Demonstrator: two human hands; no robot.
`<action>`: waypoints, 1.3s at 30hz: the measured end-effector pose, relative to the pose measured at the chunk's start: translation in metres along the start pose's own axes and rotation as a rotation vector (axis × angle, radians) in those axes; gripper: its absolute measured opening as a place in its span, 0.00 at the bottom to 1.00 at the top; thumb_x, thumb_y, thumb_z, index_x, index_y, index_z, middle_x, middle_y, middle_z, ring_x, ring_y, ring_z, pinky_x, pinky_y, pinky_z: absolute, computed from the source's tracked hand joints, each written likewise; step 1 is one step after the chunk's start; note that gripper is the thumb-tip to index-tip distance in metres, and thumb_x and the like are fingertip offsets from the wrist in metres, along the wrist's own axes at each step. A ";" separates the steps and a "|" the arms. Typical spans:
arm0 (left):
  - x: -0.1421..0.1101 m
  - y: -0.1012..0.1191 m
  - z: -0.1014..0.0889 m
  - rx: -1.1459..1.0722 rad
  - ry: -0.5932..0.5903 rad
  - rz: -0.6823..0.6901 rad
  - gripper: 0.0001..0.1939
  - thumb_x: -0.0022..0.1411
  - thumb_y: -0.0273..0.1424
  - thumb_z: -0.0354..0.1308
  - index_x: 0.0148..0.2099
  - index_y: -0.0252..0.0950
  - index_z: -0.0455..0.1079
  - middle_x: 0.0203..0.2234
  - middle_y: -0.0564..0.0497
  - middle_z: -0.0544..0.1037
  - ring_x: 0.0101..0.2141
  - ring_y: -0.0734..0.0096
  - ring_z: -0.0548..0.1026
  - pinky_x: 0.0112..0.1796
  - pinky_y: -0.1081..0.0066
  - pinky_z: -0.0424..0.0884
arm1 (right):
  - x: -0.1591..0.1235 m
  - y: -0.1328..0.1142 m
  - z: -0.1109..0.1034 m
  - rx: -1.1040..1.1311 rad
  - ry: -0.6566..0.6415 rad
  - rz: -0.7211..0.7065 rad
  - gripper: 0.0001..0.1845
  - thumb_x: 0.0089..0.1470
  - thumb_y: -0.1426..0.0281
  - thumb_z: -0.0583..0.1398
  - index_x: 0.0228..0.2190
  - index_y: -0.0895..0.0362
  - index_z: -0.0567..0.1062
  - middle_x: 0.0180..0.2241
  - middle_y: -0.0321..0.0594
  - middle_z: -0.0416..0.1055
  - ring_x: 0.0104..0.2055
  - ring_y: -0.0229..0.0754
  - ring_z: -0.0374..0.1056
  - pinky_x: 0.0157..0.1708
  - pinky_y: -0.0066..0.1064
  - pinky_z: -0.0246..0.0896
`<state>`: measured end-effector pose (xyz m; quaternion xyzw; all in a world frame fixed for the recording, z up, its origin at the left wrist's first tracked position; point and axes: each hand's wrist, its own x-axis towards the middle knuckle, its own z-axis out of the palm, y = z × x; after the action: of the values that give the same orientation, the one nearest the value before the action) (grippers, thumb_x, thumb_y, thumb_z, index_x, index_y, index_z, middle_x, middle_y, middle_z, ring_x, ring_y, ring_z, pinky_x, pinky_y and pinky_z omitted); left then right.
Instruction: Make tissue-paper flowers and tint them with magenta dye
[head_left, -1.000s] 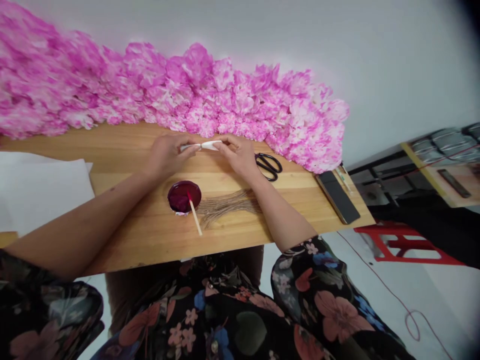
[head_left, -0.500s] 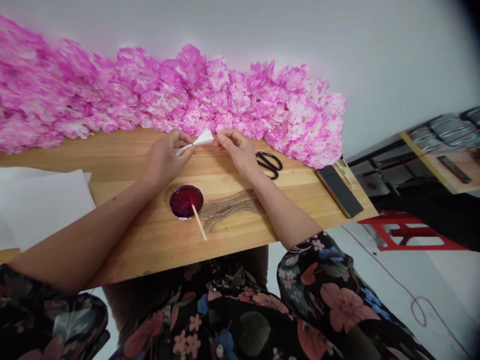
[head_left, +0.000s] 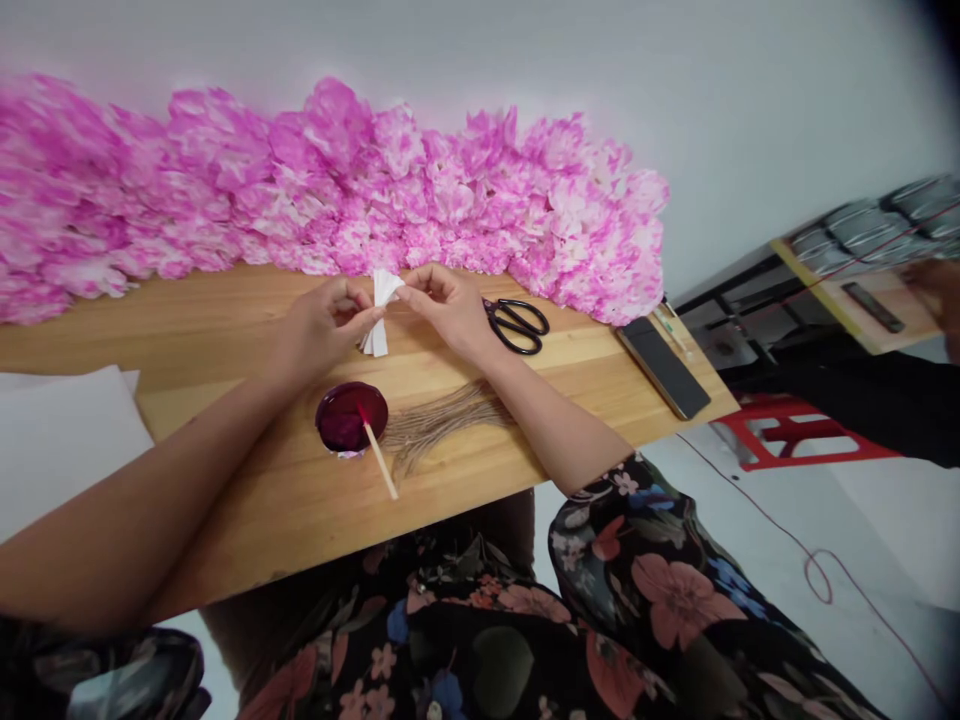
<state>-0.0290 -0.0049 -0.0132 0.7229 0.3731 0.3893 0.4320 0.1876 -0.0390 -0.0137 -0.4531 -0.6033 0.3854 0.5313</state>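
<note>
A white pleated paper strip, pinched at its middle and fanned at both ends, is held upright above the table between my hands. My left hand grips it near the waist from the left, thumb and finger closed. From the right, my right hand pinches the upper fan's edge. Below them stands a round dish of dark red dye with a wooden stick resting in it. A bundle of brown twine lies beside the dish. Black-handled scissors lie just right of my right hand.
Pink and white paper flowers are heaped along the table's back. White paper sheets lie at the left, a phone at the right end. Beyond are a red stool and another person's hand at a second table.
The paper strip has turned from nearly level to upright, and my right hand has closed on its fan. Another person's arm has appeared at the right. The view has shifted slightly.
</note>
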 end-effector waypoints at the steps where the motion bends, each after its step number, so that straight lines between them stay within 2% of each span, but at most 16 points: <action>1: 0.001 -0.001 0.000 -0.041 -0.018 -0.021 0.13 0.64 0.36 0.73 0.38 0.39 0.72 0.26 0.54 0.79 0.25 0.72 0.75 0.27 0.75 0.68 | 0.000 -0.001 0.001 -0.004 0.001 -0.002 0.22 0.59 0.48 0.72 0.35 0.53 0.76 0.35 0.34 0.76 0.39 0.39 0.69 0.44 0.36 0.68; 6: 0.007 0.002 -0.005 -0.190 -0.131 -0.111 0.20 0.62 0.39 0.77 0.51 0.38 0.77 0.29 0.54 0.83 0.25 0.72 0.76 0.27 0.74 0.72 | -0.002 -0.004 0.002 -0.041 0.022 -0.002 0.21 0.59 0.49 0.72 0.34 0.53 0.77 0.35 0.34 0.76 0.39 0.39 0.69 0.44 0.36 0.67; 9: 0.008 0.004 -0.010 -0.235 -0.190 -0.125 0.23 0.63 0.39 0.76 0.57 0.39 0.79 0.28 0.56 0.81 0.23 0.73 0.75 0.26 0.73 0.72 | -0.004 -0.008 0.001 -0.063 0.037 -0.023 0.19 0.60 0.50 0.72 0.35 0.52 0.78 0.36 0.34 0.78 0.40 0.40 0.70 0.46 0.36 0.68; 12: 0.009 0.004 -0.013 -0.233 -0.246 -0.141 0.19 0.65 0.42 0.73 0.54 0.40 0.81 0.26 0.55 0.80 0.22 0.72 0.74 0.26 0.71 0.71 | -0.006 -0.014 0.001 -0.093 0.040 -0.043 0.17 0.61 0.52 0.71 0.35 0.52 0.79 0.37 0.35 0.79 0.40 0.40 0.71 0.46 0.37 0.69; 15: 0.009 0.003 -0.015 -0.190 -0.254 -0.158 0.16 0.66 0.46 0.72 0.48 0.41 0.82 0.27 0.52 0.81 0.23 0.70 0.76 0.27 0.70 0.72 | -0.008 -0.018 0.001 -0.123 0.039 -0.049 0.13 0.62 0.55 0.70 0.34 0.51 0.79 0.37 0.35 0.80 0.41 0.41 0.72 0.47 0.38 0.70; 23: 0.009 0.001 -0.011 -0.232 -0.226 -0.139 0.22 0.58 0.47 0.77 0.37 0.42 0.69 0.27 0.54 0.78 0.23 0.72 0.74 0.24 0.71 0.70 | -0.009 -0.022 0.003 -0.127 0.027 -0.060 0.20 0.61 0.47 0.69 0.35 0.50 0.81 0.38 0.36 0.82 0.42 0.43 0.74 0.49 0.40 0.71; 29: 0.009 0.005 -0.009 -0.300 -0.245 -0.160 0.25 0.55 0.49 0.78 0.36 0.43 0.67 0.25 0.56 0.76 0.22 0.72 0.72 0.25 0.70 0.70 | -0.010 -0.021 0.002 -0.141 0.037 -0.085 0.11 0.62 0.57 0.68 0.35 0.51 0.80 0.37 0.36 0.81 0.41 0.42 0.74 0.49 0.39 0.71; 34: 0.008 0.010 -0.011 -0.295 -0.247 -0.181 0.23 0.54 0.50 0.76 0.42 0.42 0.74 0.29 0.53 0.79 0.24 0.71 0.72 0.26 0.69 0.67 | -0.010 -0.019 0.003 -0.155 0.028 -0.079 0.12 0.62 0.56 0.67 0.35 0.51 0.79 0.37 0.36 0.81 0.41 0.43 0.74 0.49 0.39 0.71; 39: 0.006 0.011 -0.013 -0.203 -0.291 -0.199 0.16 0.58 0.48 0.72 0.40 0.43 0.77 0.25 0.53 0.75 0.22 0.70 0.68 0.25 0.68 0.63 | -0.011 -0.021 0.003 -0.175 0.007 -0.093 0.10 0.62 0.58 0.66 0.34 0.51 0.79 0.37 0.36 0.81 0.41 0.42 0.74 0.48 0.39 0.70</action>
<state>-0.0361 0.0014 0.0024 0.6839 0.3349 0.2717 0.5885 0.1825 -0.0553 0.0025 -0.4707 -0.6532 0.3046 0.5090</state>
